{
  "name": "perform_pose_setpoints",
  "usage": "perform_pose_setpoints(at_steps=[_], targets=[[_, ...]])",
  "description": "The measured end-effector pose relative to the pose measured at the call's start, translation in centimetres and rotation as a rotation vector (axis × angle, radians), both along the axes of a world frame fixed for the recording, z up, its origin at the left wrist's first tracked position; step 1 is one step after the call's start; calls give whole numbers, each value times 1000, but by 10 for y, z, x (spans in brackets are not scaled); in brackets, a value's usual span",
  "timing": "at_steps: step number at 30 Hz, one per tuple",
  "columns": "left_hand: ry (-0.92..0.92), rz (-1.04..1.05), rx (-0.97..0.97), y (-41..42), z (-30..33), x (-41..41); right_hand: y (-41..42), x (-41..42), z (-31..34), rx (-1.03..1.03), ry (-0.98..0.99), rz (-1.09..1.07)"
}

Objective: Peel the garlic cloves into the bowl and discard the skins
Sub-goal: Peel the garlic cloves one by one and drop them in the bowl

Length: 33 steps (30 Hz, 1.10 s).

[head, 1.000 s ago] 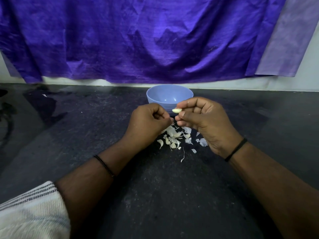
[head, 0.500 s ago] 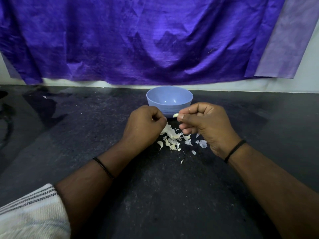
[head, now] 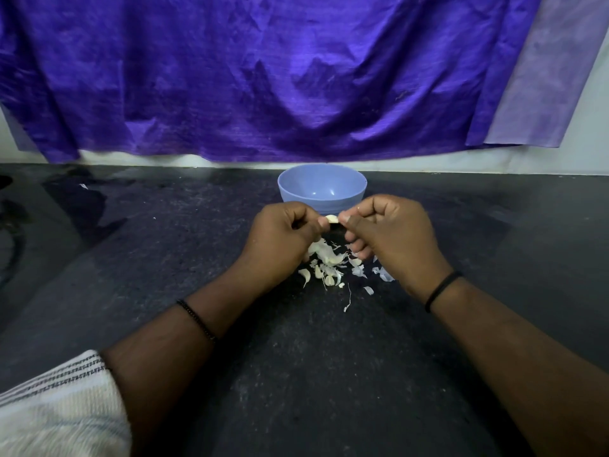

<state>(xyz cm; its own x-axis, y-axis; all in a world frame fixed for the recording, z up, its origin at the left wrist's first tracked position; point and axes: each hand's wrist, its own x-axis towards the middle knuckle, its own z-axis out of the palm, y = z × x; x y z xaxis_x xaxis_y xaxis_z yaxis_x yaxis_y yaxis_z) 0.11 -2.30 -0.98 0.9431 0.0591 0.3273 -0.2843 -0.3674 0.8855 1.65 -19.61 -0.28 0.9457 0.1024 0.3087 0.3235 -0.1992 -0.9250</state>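
Note:
A small pale garlic clove (head: 331, 219) is pinched between the fingertips of my left hand (head: 283, 237) and my right hand (head: 392, 235), just in front of the blue bowl (head: 321, 189). Both hands have their fingers curled. Below and between the hands lies a heap of garlic cloves and white skins (head: 329, 262) on the dark counter (head: 296, 374). Loose skin flakes (head: 382, 275) spread to the right, partly under my right hand. The part of the bowl's inside that I see holds nothing.
A purple cloth (head: 263, 77) hangs on the wall behind the bowl. A striped white cloth (head: 56, 407) shows at the bottom left corner. The counter's left side is glossy with dark reflections (head: 82, 206).
My hands have come together: the left hand has moved up to the clove that the right hand was holding alone. Both now pinch it, slightly lower and nearer the bowl's front.

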Motion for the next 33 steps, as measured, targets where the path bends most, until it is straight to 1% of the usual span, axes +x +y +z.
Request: perform_pose_setpoints(at_steps=[2,3,5,8,14,17,20,23,27,31,33], targets=[[11,19,18,1,-1,2,-1,2,-4,-129,-165,-93],[16,21,19,1,-1,2,-1,3,-5,-155,-229,-104],[27,16,10,1,-1,2,0,3,-6,-158,-277,-48],[40,-13,-10,1,-2,3,2,4,-8,-169,-260,6],[56,-97,-2,0,-1,1,3,2,-5,-126,-234,-28],[20,-4,11,2,-3,3,3,0,-4,-108,-209,-39],[-44,163,112,7,-3,6,0,1,-2,-13,-168,-70],[-62,216,194,7,-2,5,-2,2,-1,19,-149,-125],[-71,239,196,4,-1,2,2,15,11,-34,-135,-208],[-104,304,101,5,1,5,11,44,37,-121,-213,-240],[-110,318,89,6,1,7,18,56,45,-196,-246,-273]])
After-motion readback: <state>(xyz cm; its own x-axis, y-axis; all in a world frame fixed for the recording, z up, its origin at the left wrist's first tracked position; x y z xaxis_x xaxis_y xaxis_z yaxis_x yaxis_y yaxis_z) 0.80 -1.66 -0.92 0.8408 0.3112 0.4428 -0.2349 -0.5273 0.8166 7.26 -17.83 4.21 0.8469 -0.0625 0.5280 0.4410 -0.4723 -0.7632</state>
